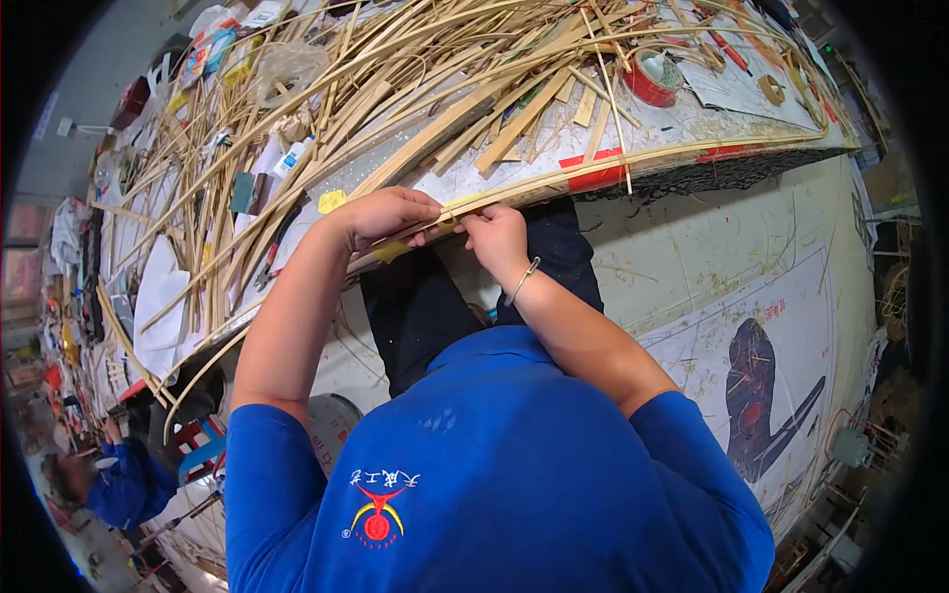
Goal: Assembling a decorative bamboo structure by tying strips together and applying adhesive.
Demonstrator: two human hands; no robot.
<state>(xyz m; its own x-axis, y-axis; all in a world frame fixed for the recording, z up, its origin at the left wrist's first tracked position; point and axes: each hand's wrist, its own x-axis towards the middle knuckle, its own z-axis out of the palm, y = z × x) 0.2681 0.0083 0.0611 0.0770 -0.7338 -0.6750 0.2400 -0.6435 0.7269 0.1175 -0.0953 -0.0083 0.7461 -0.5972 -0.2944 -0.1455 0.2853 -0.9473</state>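
My left hand (390, 214) is closed on long thin bamboo strips (539, 186) that run along the near edge of the worktable (736, 128). Close beside it, my right hand (496, 237) pinches the same strips from the near side, fingertips together and a metal bangle on the wrist. The strips bend along the table's front and reach far to both sides. Red tape (593, 170) shows at the table edge to the right of my hands. A small yellow piece (332, 201) lies just left of my left hand.
Loose bamboo strips (366, 109) cover much of the tabletop. A red tape roll (652, 81), a red pen (732, 51) and a white bottle (291, 158) lie among them. A large printed sheet (682, 371) is on the floor at right. Another person (130, 484) is at lower left.
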